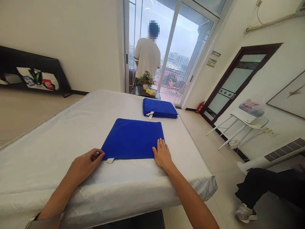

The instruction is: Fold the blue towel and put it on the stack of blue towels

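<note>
The left hand and right hand are bare, on bare forearms. A grey sleeve edge, partly cut off, wraps the left arm.

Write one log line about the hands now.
left hand: curled at blue cloth corner | right hand: flat on blue cloth

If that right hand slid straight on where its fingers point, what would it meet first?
The right hand lies on the blue cloth; beyond it, probably the stack of folded blue cloths, though depth is unclear.
</note>
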Demonstrator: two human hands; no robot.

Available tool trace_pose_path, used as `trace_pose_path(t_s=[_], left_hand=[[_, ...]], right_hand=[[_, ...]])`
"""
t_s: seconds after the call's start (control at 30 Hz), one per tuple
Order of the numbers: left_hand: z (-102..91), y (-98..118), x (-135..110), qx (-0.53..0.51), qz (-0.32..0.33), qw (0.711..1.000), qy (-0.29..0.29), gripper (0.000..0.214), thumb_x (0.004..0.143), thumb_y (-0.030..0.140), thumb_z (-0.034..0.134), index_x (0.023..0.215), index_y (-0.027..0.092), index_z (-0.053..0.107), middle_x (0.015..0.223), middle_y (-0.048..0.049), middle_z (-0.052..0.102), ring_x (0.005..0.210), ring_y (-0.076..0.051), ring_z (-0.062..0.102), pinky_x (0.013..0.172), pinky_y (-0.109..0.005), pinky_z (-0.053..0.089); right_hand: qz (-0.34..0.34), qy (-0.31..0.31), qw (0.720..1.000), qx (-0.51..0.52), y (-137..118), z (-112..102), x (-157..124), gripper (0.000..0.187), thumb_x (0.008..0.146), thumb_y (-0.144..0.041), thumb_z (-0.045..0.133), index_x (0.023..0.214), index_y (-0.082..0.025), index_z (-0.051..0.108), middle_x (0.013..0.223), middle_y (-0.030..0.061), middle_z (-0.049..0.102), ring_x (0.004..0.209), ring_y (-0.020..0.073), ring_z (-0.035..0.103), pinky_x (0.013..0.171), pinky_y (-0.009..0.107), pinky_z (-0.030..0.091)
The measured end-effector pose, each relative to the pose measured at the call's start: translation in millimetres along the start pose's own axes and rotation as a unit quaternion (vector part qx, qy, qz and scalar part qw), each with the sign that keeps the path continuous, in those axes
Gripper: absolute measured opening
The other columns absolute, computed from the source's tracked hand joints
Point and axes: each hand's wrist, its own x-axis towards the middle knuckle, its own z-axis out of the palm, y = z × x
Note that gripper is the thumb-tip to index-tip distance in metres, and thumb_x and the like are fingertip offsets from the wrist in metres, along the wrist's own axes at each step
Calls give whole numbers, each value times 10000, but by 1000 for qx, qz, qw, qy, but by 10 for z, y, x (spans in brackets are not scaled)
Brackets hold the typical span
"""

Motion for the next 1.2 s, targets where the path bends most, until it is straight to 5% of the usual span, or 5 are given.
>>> trace_pose_path(t_s=[0.43,0.63,0.8,0.93,1.2], left_hand=[[123,309,-98,144,115,978,97,354,885,439,439,960,228,714,973,-102,650,969,-286,622,844,-383,497],[832,1315,112,92,353,931,-23,341,1004,370,461,1111,193,732,1159,-129,691,1094,-258,639,1001,-399,485],[1402,1737,375,163,405,898,-55,494,1064,416,371,1443,166,565,1566,-168,484,1477,-294,406,1209,-469,298],[1397,1421,461,202,348,914,-62,616,1073,515,261,1577,191,401,1638,-137,379,1541,-320,285,1245,-511,212],[551,145,450,272,200,940,-58,707,1050,584,190,1633,192,266,1698,-115,221,1580,-338,137,1251,-561,170]], right_hand=[[-3,23,1000,1,34,39,31,690,1078,-446,177,1631,-37,234,1705,143,167,1584,266,108,1273,458,80],[-11,23,1000,-9,77,46,52,671,1074,-402,191,1625,-22,235,1696,173,185,1580,267,133,1265,460,115],[-21,18,999,-37,98,36,54,624,1046,-262,200,1628,-40,243,1697,161,191,1580,264,139,1260,461,137],[-11,15,999,-42,84,41,70,647,1070,-348,183,1626,-23,235,1696,163,195,1577,265,149,1264,445,129],[4,-6,998,-55,77,50,82,689,1079,-416,145,1636,-12,174,1711,133,148,1583,250,111,1272,415,101]])
